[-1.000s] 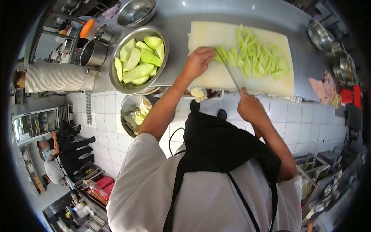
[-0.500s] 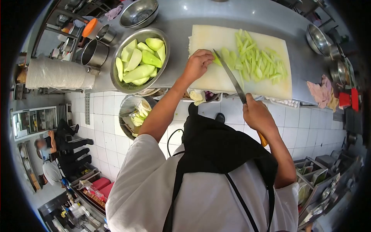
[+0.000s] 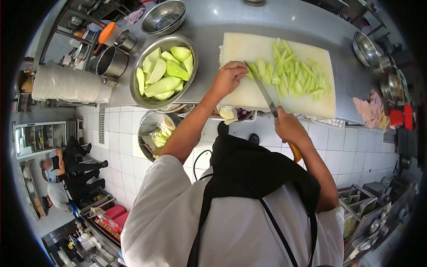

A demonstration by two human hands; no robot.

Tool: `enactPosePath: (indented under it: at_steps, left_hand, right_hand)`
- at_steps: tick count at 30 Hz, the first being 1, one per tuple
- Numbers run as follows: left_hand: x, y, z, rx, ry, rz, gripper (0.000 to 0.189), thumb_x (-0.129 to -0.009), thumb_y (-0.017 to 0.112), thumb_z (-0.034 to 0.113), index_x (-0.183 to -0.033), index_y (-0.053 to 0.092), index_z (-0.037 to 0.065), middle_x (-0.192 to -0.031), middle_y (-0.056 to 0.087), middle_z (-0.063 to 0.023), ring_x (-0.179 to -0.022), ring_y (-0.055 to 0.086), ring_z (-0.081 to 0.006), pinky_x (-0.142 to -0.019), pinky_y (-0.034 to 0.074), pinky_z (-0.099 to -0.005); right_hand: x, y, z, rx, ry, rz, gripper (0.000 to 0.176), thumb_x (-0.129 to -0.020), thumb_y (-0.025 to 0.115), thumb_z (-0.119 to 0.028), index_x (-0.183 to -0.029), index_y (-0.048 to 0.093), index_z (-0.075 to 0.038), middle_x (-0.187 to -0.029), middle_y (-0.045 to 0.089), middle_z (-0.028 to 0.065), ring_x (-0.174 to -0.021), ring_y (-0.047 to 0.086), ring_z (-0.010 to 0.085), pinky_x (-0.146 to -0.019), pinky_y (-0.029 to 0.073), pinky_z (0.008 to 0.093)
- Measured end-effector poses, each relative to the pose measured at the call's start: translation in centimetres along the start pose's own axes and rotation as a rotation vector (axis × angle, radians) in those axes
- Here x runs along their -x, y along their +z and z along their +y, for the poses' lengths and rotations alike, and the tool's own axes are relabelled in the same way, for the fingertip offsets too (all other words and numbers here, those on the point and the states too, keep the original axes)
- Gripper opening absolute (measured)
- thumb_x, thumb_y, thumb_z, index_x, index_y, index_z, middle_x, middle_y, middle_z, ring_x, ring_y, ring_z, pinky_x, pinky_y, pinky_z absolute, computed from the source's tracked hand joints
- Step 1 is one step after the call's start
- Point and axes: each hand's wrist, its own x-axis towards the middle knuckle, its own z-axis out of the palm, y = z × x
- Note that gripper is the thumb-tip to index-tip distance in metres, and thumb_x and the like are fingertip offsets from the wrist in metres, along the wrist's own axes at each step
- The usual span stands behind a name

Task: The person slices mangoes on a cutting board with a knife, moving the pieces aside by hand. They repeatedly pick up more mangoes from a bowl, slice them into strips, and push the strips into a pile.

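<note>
- Head view: the right hand [image 3: 289,127] is wrapped tightly around the handle of a kitchen knife [image 3: 262,89], whose yellow-orange butt shows on the near side of the wrist.
- The blade slants far and left over the white cutting board [image 3: 238,46], its tip just beside the left fingertips.
- The left hand [image 3: 230,78] has bent fingers at the left end of the pale green slices [image 3: 263,70]; whether they pinch a slice or only steady it, I cannot tell.
- Those slices lie left of centre on the board, and a loose heap of cut green strips [image 3: 296,76] spreads to their right.
- Left of the board, a steel bowl [image 3: 163,41] holds larger peeled green pieces [image 3: 165,86].
- All of this rests on a steel counter [image 3: 204,40].
- Below its near edge, to the left, a round bin [image 3: 144,129] contains pale green scraps.
- Toward the right end lies a pink cloth [image 3: 368,109].
</note>
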Motion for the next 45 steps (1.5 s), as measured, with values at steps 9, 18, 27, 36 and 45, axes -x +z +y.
enactPosePath:
  at_steps: [9, 18, 27, 36, 45]
  left_hand:
    - [0.1, 0.3, -0.4, 0.031, -0.028, 0.053, 0.018, -0.079, 0.073, -0.009, -0.095, 0.076, 0.0, -0.098, 0.071, -0.0099, -0.091, 0.068, -0.0292, -0.078, 0.057, -0.0374]
    - [0.0, -0.1, -0.2, 0.028, -0.053, 0.047, 0.018, -0.08, 0.07, -0.011, -0.093, 0.076, -0.001, -0.099, 0.073, -0.01, -0.089, 0.071, -0.0274, -0.078, 0.059, -0.0355]
    - [1.0, 0.3, -0.8, -0.031, -0.035, 0.094, 0.022, -0.078, 0.067, -0.014, -0.094, 0.076, -0.002, -0.099, 0.073, -0.0107, -0.088, 0.071, -0.0272, -0.078, 0.06, -0.0346]
    - [0.7, 0.0, -0.4, -0.069, -0.034, 0.087, 0.023, -0.079, 0.066, -0.015, -0.094, 0.076, -0.001, -0.1, 0.073, -0.0108, -0.089, 0.071, -0.0268, -0.078, 0.061, -0.0343]
    - [0.6, 0.1, -0.3, -0.046, -0.03, 0.104, 0.021, -0.077, 0.069, -0.011, -0.092, 0.077, 0.001, -0.096, 0.073, -0.0103, -0.09, 0.068, -0.0296, -0.079, 0.057, -0.0377]
  right_hand:
    - [3.3, -2.8, -2.7, 0.052, 0.07, -0.025, 0.027, -0.1, 0.049, -0.017, -0.117, 0.052, 0.004, -0.1, 0.066, 0.0378, -0.102, 0.063, 0.0531, -0.093, 0.047, 0.0596]
    - [1.7, -1.8, -2.3, 0.0, 0.066, -0.073, 0.028, -0.099, 0.048, -0.016, -0.116, 0.053, 0.005, -0.097, 0.067, 0.0376, -0.1, 0.065, 0.0519, -0.093, 0.047, 0.0589]
    - [2.2, -1.9, -1.8, -0.011, 0.033, 0.049, 0.025, -0.099, 0.05, -0.015, -0.113, 0.053, 0.005, -0.092, 0.067, 0.0367, -0.096, 0.064, 0.0533, -0.09, 0.047, 0.0604]
    - [2.4, -1.7, -1.7, 0.056, -0.035, 0.029, 0.025, -0.101, 0.051, -0.02, -0.109, 0.052, 0.004, -0.088, 0.066, 0.0357, -0.09, 0.063, 0.0544, -0.085, 0.045, 0.0609]
    - [1.8, -0.7, -1.6, 0.07, -0.031, 0.043, 0.023, -0.101, 0.049, -0.015, -0.112, 0.05, 0.005, -0.086, 0.066, 0.0356, -0.089, 0.065, 0.0529, -0.083, 0.047, 0.0609]
